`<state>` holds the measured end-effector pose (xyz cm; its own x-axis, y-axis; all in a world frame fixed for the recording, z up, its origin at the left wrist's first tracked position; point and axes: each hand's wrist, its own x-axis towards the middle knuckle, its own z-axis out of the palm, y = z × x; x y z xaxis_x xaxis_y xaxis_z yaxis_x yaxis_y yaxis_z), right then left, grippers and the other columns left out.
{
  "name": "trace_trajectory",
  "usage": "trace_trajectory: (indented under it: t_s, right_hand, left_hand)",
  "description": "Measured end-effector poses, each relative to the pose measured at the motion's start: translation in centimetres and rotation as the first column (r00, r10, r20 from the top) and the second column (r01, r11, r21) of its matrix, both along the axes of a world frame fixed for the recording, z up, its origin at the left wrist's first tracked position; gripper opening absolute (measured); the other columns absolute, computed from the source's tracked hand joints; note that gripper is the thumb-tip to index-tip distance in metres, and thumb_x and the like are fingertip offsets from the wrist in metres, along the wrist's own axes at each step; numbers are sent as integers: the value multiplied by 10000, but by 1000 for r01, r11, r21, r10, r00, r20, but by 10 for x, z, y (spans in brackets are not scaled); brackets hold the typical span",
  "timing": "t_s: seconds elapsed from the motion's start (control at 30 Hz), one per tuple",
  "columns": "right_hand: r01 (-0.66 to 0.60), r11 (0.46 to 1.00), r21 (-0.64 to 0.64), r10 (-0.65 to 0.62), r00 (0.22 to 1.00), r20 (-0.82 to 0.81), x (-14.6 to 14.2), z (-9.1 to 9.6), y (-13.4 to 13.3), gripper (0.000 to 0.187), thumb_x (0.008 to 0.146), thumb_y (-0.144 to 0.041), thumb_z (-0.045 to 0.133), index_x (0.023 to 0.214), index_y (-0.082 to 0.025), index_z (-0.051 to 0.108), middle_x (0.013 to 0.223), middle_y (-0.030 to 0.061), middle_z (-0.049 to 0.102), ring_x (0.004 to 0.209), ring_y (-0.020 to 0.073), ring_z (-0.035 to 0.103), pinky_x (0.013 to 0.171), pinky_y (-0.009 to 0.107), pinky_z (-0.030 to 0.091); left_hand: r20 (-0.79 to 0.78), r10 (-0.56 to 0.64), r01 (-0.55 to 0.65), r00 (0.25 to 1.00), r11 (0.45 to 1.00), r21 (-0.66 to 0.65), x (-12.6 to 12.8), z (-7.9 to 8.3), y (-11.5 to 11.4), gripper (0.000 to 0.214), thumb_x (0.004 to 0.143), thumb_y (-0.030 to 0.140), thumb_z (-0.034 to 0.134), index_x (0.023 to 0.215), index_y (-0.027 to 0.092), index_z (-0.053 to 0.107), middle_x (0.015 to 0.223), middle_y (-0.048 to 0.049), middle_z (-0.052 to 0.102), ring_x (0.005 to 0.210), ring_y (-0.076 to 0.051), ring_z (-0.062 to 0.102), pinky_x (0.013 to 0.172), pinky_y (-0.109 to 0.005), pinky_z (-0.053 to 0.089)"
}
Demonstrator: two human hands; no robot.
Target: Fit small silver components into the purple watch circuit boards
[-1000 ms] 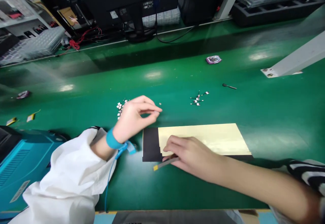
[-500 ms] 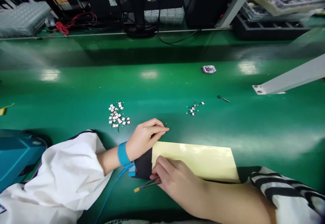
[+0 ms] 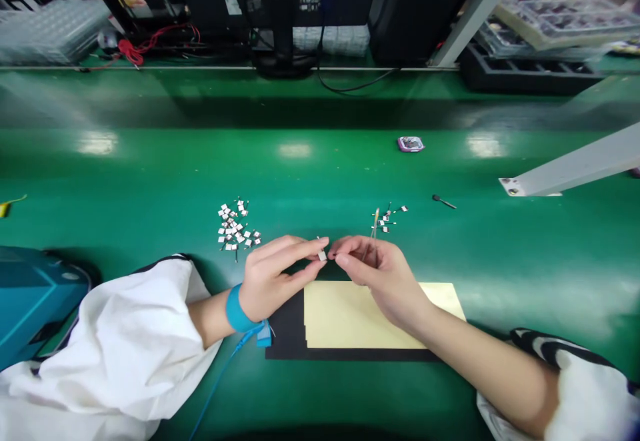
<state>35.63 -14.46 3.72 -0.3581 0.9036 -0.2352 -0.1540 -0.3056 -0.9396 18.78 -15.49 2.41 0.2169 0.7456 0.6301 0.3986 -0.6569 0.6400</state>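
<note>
My left hand, with a blue band at its wrist, pinches a small white square part between thumb and fingertips. Close beside it, my right hand has thumb and forefinger pressed together near the part; a tiny dark bit shows at those fingertips, too small to name. Slim tweezers with a yellowish end stick up out of my right hand. To the left lies a pile of similar small white parts with dark leads. A smaller group of such parts lies behind my right hand.
Below the hands, a pale yellow sheet lies on a black mat. Farther back are a small pink-edged box and a small dark-headed tool. A white metal post stands right; a monitor is behind. A blue cord trails from the wristband.
My right hand has moved up from the yellow sheet to my left hand, and the tweezers now point away from me. A white part now shows in my left fingers. The view has shifted slightly.
</note>
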Motion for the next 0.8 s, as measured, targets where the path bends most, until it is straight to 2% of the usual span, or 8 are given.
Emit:
trace_trajectory:
  t_s: [0.2,0.37,0.6,0.7,0.8]
  right_hand:
    - [-13,1000,-20,12,999,-45,-6,-1,-7,137,680,-245,690,689,-146,595,734,-16,585,655,34,486,583,143,348]
    - [-32,999,-4,32,999,-18,-6,0,-7,142,691,-238,674,685,-133,579,761,-10,585,689,49,516,628,164,371]
    - [-5,999,43,0,993,117,-7,-2,-7,157,677,-242,650,643,-115,564,711,7,577,623,66,492,560,194,343]
    - [-6,1000,-17,7,999,39,-5,-1,-4,172,643,-192,659,573,-111,524,642,-17,553,625,58,508,597,181,377]
    - [-68,995,-75,66,997,-39,1,2,1,198,634,-169,672,573,-110,493,659,-13,584,649,53,538,645,170,404]
  left_hand:
    - [-20,-10,11,1000,997,80,1,-1,-1,529,722,65,627,1211,171,453,800,0,641,741,-62,595,744,-157,496]
    - [-69,-6,13,998,994,107,0,2,-1,512,739,70,607,1213,179,447,776,5,640,725,-68,593,705,-164,498]
    - [-135,-28,47,991,988,145,1,2,-1,456,740,53,597,1170,139,473,765,-17,631,715,-77,580,697,-174,498]
    - [-153,-58,80,986,987,136,1,2,-2,424,748,61,591,1151,135,483,773,-19,634,721,-78,582,704,-175,501]
    - [-144,-58,72,988,993,94,0,3,-2,398,751,74,593,1129,140,487,774,-11,639,711,-74,591,699,-171,504]
